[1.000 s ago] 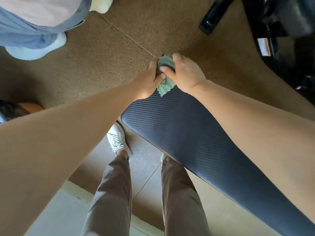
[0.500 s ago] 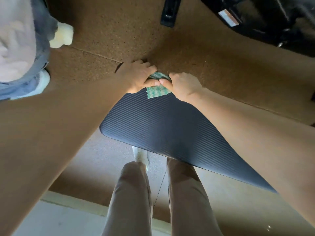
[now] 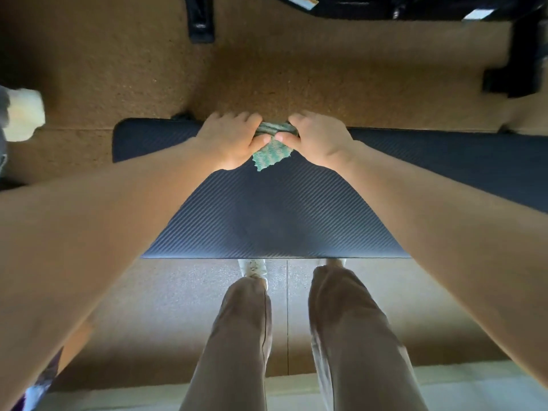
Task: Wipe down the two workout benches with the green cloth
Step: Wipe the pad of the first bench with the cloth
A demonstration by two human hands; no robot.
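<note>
Two hands met at the far long edge of the workout bench (image 3: 275, 215), a dark pad with fine diagonal ribbing that ran crosswise through the head view. The left hand (image 3: 229, 140) and the right hand (image 3: 318, 139) sat side by side there, with the green cloth (image 3: 271, 154) bunched between them. Both sets of fingers (image 3: 234, 117) were curled close together over the bench's far edge. The two thumbs came nearly tip to tip on top of the cloth, pinching it down against the pad. Most of the cloth was hidden under the hands. One crumpled, striped corner stuck out below the thumbs and lay on the bench top, pointing toward the near edge. Whether the fingertips also gripped cloth on the far side of the bench could not be told.

Beyond the bench lay a brown speckled floor (image 3: 296, 78). Further off stood a black equipment frame (image 3: 201, 23), with another black foot (image 3: 519, 72) toward the bench's right end. Past the bench's left end, a pale, blurred shoe (image 3: 23, 114) showed at the picture's edge. On the near side of the bench, two tan trouser legs (image 3: 237, 336) stood close to it, and a white shoe (image 3: 252, 267) peeked out from under the near edge.
</note>
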